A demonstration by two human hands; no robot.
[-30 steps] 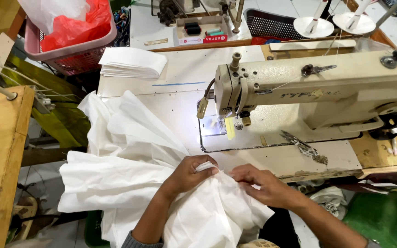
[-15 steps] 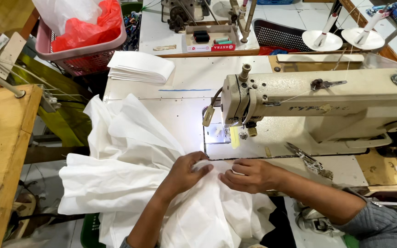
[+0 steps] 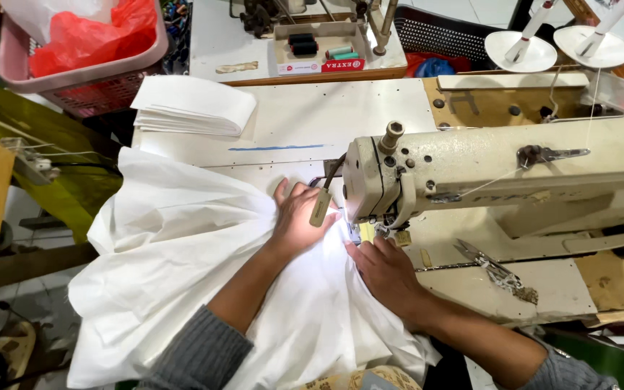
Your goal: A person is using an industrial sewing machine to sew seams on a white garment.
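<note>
Both hands moved up, left hand (image 3: 299,217), right hand (image 3: 384,269) pressing white fabric (image 3: 175,253) under sewing machine (image 3: 500,177)

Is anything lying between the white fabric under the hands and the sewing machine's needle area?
Nothing visible does: both the left hand and right hand press the white fabric flat right at the sewing machine head; scissors lie off to the right.

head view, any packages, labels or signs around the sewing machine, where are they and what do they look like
Cardboard box: far end of the table, shallow open tray, white front with a red label, holding dark and green thread spools.
Red plastic bag: top left, crumpled, inside a pink basket.
Tag: small tan oblong hanging at the sewing machine head, above the left hand.
No screens or signs show.
</note>
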